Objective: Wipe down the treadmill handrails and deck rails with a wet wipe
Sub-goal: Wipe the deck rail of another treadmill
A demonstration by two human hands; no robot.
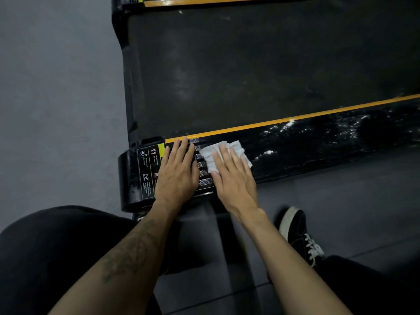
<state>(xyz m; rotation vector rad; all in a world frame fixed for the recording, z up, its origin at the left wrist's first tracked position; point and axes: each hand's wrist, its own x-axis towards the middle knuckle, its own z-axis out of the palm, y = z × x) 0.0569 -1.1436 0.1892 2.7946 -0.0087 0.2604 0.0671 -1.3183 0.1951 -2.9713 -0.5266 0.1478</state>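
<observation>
Both hands lie flat on the near deck rail point(318, 142) of a black treadmill. Fingers straight, the right hand point(234, 178) presses a crumpled white wet wipe point(210, 159) against the glossy, wet-looking rail, just below its yellow stripe point(295, 118). Beside it, the left hand point(178, 173) rests palm-down with fingers relaxed, partly covering a warning label point(147, 171) at the rail's end.

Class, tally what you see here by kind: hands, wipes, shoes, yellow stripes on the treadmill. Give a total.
Hands: 2 (left hand, right hand)
Wipes: 1 (wet wipe)
Shoes: 1 (shoe)
Yellow stripes: 2 (near stripe, far stripe)
Total: 6
</observation>
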